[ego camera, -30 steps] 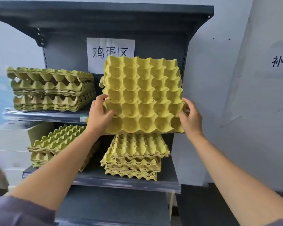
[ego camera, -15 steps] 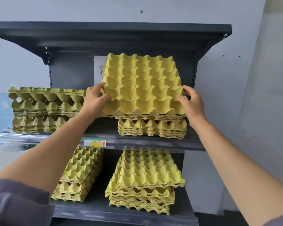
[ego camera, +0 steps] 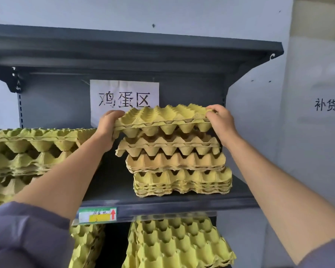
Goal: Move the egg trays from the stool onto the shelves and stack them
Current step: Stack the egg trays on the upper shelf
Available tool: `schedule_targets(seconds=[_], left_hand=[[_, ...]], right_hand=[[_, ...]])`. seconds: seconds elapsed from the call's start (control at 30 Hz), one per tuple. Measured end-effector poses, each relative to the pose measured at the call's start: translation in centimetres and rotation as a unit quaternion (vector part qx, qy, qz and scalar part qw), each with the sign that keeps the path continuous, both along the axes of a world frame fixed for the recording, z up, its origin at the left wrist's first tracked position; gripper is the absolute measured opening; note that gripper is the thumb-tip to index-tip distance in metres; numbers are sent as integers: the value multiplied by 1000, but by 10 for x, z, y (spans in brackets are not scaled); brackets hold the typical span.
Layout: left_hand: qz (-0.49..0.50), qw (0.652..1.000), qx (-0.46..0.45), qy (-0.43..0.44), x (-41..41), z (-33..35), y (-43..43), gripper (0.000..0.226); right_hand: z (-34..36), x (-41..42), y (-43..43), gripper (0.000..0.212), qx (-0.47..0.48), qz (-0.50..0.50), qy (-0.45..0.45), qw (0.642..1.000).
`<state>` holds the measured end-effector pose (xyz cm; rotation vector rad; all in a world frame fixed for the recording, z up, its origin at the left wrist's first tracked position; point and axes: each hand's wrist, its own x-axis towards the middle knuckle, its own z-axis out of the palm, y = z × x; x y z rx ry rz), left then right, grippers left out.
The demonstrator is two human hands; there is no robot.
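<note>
I hold a yellow egg tray level, on top of the right stack of trays on the upper shelf. My left hand grips the tray's left edge. My right hand grips its right corner from above. Whether the tray rests fully on the stack or hovers just over it, I cannot tell. The stool is out of view.
A second tray stack fills the left of the same shelf. Two more stacks, a left one and a right one, sit on the shelf below. A paper sign hangs on the back panel under the top shelf board. A white wall stands to the right.
The tray went from tilted upright in front of the shelf to flat on top of the right stack. Both hands rose with it, and the view came closer to the upper shelf.
</note>
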<state>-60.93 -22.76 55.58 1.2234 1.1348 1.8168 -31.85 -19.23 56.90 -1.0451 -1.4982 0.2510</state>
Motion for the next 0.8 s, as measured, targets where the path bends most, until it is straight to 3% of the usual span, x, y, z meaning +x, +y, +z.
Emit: schedule_targets(seconds=[0.07, 0.33, 0.67, 0.8], left_hand=[[1, 1000, 0, 4, -3, -1, 13, 28], [-11, 989, -68, 131, -5, -14, 29, 17], [32, 997, -53, 46, 0, -25, 22, 20], [-8, 998, -60, 31, 3, -36, 16, 23]], right_hand=[[4, 1, 9, 31, -14, -3, -18, 1000], [-10, 10, 24, 23, -85, -18, -101, 991], [-25, 12, 12, 49, -84, 1, -83, 993], [-32, 13, 5, 48, -91, 20, -67, 993]])
